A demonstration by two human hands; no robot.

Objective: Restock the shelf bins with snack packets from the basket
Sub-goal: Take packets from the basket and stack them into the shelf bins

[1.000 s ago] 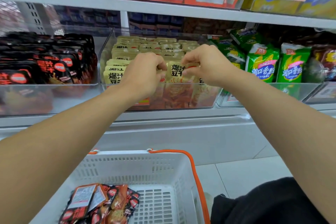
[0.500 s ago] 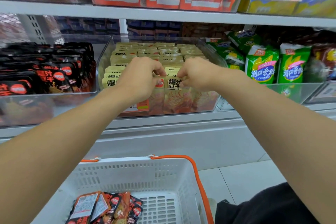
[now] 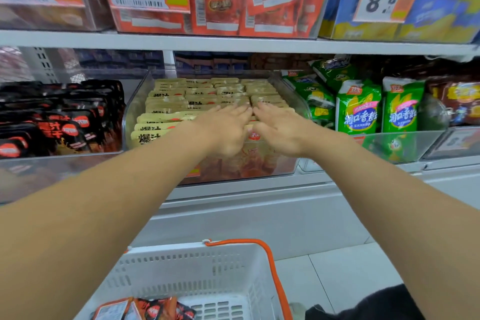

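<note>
- Two shelf levels face us; on the lower one, the clear shelf bin in the middle holds rows of upright yellow snack packets.
- We note the white basket with its orange handle below the shelf, well apart from the bin. Dark red-and-black packets lie at its near edge; these match the black packets in the left-hand bin.
- We see green snack bags standing in the bin to the right.
- Our left hand lies flat on the packet tops, fingers straight and together, gripping nothing.
- Our right hand lies beside it in the same way, fingertips nearly meeting those of the left.
- Judgement: we are pressing the yellow rows level.
- Risk: uneven downward pressure could tip the front rows forward or crush the contents.
- Risk: pushing rearward could slide the bin back on the shelf.
- Risk: the basket packets could be placed here by mistake; they appear to belong in the left-hand bin.
</note>
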